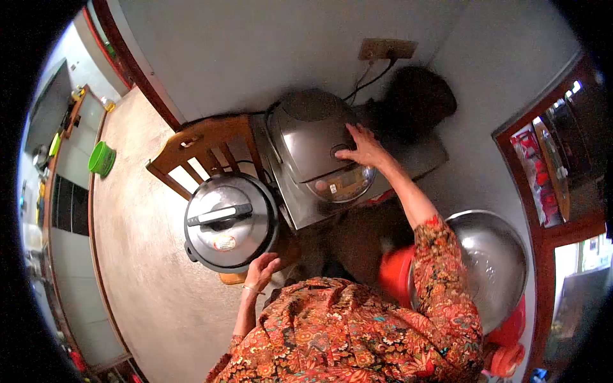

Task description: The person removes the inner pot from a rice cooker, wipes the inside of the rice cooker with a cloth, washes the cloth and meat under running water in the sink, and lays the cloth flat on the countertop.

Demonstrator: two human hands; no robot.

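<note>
Head view has the right hand (366, 147), fingers spread, on the rice cooker (310, 137) by the left edge of the table (294, 216), seemingly working its lid button (334, 151), which calls for thumb pressure; the left hand (260, 272) curves loosely, empty.

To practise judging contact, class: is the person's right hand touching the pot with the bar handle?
Apart. The head view shows the right hand over the rice cooker, with a wide gap between that hand and the pot.
</note>
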